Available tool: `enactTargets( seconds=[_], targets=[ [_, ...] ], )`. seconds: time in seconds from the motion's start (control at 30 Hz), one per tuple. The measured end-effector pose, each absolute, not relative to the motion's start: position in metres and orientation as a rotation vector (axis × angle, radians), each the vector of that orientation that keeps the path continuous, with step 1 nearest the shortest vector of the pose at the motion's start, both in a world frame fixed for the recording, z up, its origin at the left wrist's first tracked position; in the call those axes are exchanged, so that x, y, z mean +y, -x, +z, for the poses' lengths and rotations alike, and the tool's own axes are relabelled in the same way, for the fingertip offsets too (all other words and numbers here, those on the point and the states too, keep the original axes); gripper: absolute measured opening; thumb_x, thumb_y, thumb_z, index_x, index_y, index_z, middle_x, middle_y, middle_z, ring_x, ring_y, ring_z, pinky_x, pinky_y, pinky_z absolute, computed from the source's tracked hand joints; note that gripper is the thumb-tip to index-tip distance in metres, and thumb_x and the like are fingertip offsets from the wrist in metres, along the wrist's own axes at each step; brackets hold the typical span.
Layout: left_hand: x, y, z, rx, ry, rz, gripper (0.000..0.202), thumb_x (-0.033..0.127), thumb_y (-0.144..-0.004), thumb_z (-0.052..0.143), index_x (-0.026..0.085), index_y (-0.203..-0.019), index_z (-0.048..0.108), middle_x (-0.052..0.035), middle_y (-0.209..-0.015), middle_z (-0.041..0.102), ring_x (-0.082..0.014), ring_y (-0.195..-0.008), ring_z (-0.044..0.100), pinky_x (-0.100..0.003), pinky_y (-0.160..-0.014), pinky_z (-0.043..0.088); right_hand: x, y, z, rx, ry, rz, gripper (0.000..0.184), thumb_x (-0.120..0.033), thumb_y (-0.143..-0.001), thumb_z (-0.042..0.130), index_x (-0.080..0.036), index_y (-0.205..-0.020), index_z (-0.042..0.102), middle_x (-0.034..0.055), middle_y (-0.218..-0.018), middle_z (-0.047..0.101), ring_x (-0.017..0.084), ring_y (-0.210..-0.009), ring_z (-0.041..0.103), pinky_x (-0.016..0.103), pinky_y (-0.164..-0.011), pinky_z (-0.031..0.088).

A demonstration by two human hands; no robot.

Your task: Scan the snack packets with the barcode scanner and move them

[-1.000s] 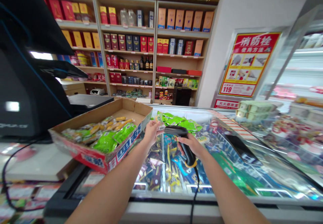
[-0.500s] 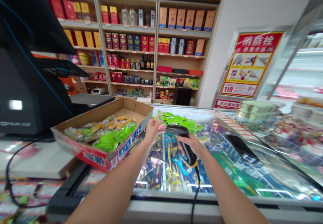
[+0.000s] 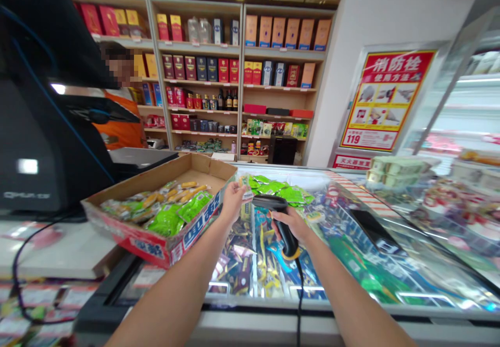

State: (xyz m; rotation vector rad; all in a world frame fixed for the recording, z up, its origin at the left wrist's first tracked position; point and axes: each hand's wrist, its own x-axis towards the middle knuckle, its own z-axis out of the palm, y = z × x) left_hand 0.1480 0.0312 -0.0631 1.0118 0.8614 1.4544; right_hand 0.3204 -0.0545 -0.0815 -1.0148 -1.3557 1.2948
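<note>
My left hand (image 3: 233, 199) is closed on a small clear snack packet (image 3: 246, 186), pinched by its edge beside the cardboard box. In my right hand (image 3: 291, 223) is a black barcode scanner (image 3: 269, 201), gripped round its handle, its head turned toward the packet and a short gap from it. The scanner's cable (image 3: 300, 295) hangs down over the freezer's front edge. Behind both hands, several green packets (image 3: 281, 188) lie piled on the freezer's glass top. The open cardboard box (image 3: 148, 250) to the left holds green packets and clear-wrapped yellowish snacks.
A black checkout terminal (image 3: 42, 128) rises at the left, with a person in orange (image 3: 121, 118) behind it. A dark phone (image 3: 375, 230) lies on the glass freezer top (image 3: 242, 301). Egg cartons (image 3: 398, 170) stand at the right; stocked shelves (image 3: 203, 47) line the back wall.
The packet in my left hand has been tilted more upright. My right hand and the scanner have shifted slightly left. A person in orange has come more into view behind the terminal.
</note>
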Motion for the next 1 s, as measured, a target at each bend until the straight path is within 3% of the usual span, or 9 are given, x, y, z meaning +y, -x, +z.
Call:
enactTargets(
  seconds=[0.17, 0.37, 0.43, 0.5, 0.57, 0.63, 0.73, 0.87, 1.0],
  targets=[
    [0.025, -0.098, -0.016, 1.197, -1.432, 1.711, 0.023, 0.032, -0.074, 0.066, 0.019, -0.088, 0.054, -0.0033, -0.085, 0.069, -0.0201, -0.083, 0.067, -0.034, -0.082, 0.052, -0.051, -0.29, -0.065, -1.415, 0.957, 1.341, 0.028, -0.044, -0.07, 0.069, -0.018, -0.071, 0.059, -0.001, -0.047, 0.06, 0.013, -0.035, 0.052, 0.023, -0.036, 0.042],
    [0.003, -0.01, 0.022, 2.053, -1.659, 1.783, 0.021, 0.022, -0.082, 0.055, 0.017, -0.102, 0.057, -0.0143, -0.11, 0.067, -0.0315, -0.114, 0.059, -0.054, -0.107, 0.034, -0.047, -0.225, -0.038, -1.639, 0.746, 1.382, 0.025, -0.04, -0.074, 0.067, -0.019, -0.064, 0.059, -0.001, -0.047, 0.059, 0.012, -0.037, 0.053, 0.022, -0.037, 0.042],
    [-0.002, 0.007, 0.024, 2.216, -1.643, 1.815, 0.026, 0.018, -0.083, 0.054, 0.014, -0.108, 0.057, -0.02, -0.13, 0.058, -0.0354, -0.13, 0.047, -0.061, -0.112, 0.023, -0.046, -0.205, -0.035, -1.641, 0.692, 1.415, 0.028, -0.041, -0.074, 0.069, -0.018, -0.062, 0.058, -0.0013, -0.047, 0.058, 0.012, -0.036, 0.053, 0.022, -0.037, 0.043],
    [-0.005, 0.017, 0.024, 2.352, -1.583, 1.833, 0.035, 0.015, -0.084, 0.054, 0.008, -0.118, 0.055, -0.0257, -0.148, 0.04, -0.0393, -0.142, 0.029, -0.065, -0.113, 0.016, -0.045, -0.191, -0.037, -1.616, 0.691, 1.453, 0.029, -0.042, -0.071, 0.071, -0.018, -0.061, 0.058, -0.0011, -0.048, 0.058, 0.012, -0.036, 0.053, 0.023, -0.036, 0.043],
    [-0.008, 0.018, 0.025, 2.434, -1.521, 1.822, 0.049, 0.013, -0.084, 0.054, 0.002, -0.131, 0.047, -0.0299, -0.156, 0.022, -0.0418, -0.146, 0.015, -0.066, -0.112, 0.015, -0.044, -0.184, -0.042, -1.581, 0.703, 1.483, 0.028, -0.042, -0.07, 0.072, -0.019, -0.061, 0.058, -0.0011, -0.048, 0.058, 0.013, -0.036, 0.053, 0.023, -0.034, 0.043],
    [-0.012, 0.011, 0.028, 2.43, -1.538, 1.824, 0.06, 0.014, -0.085, 0.054, 0.001, -0.141, 0.037, -0.032, -0.157, 0.014, -0.0427, -0.147, 0.01, -0.067, -0.111, 0.014, -0.043, -0.186, -0.048, -1.538, 0.714, 1.496, 0.028, -0.042, -0.069, 0.072, -0.019, -0.063, 0.058, -0.0014, -0.048, 0.058, 0.013, -0.036, 0.053, 0.023, -0.034, 0.042],
    [-0.02, -0.014, 0.03, 2.283, -1.703, 1.881, 0.063, 0.017, -0.086, 0.053, 0.004, -0.144, 0.036, -0.0306, -0.158, 0.01, -0.0423, -0.147, 0.007, -0.067, -0.112, 0.013, -0.043, -0.202, -0.056, -1.446, 0.751, 1.485, 0.026, -0.042, -0.069, 0.071, -0.018, -0.068, 0.059, -0.0018, -0.047, 0.059, 0.013, -0.037, 0.053, 0.023, -0.035, 0.043],
    [-0.02, -0.078, 0.012, 1.807, -2.103, 1.883, 0.052, 0.021, -0.088, 0.049, 0.014, -0.139, 0.047, -0.0205, -0.162, 0.013, -0.0368, -0.149, 0.007, -0.063, -0.114, 0.017, -0.04, -0.246, -0.062, -1.258, 0.848, 1.361, 0.027, -0.043, -0.066, 0.071, -0.018, -0.073, 0.063, -0.0015, -0.048, 0.06, 0.013, -0.037, 0.052, 0.025, -0.04, 0.043],
    [0.005, -0.152, -0.025, 1.541, -2.394, 1.447, 0.051, 0.038, -0.089, 0.051, 0.022, -0.137, 0.052, -0.0147, -0.162, 0.019, -0.0391, -0.148, 0.012, -0.065, -0.111, 0.023, -0.033, -0.319, -0.067, -1.065, 0.973, 0.997, 0.029, -0.044, -0.062, 0.074, -0.017, -0.069, 0.067, 0.0025, -0.054, 0.065, 0.017, -0.05, 0.06, 0.029, -0.052, 0.047]
  ],
)
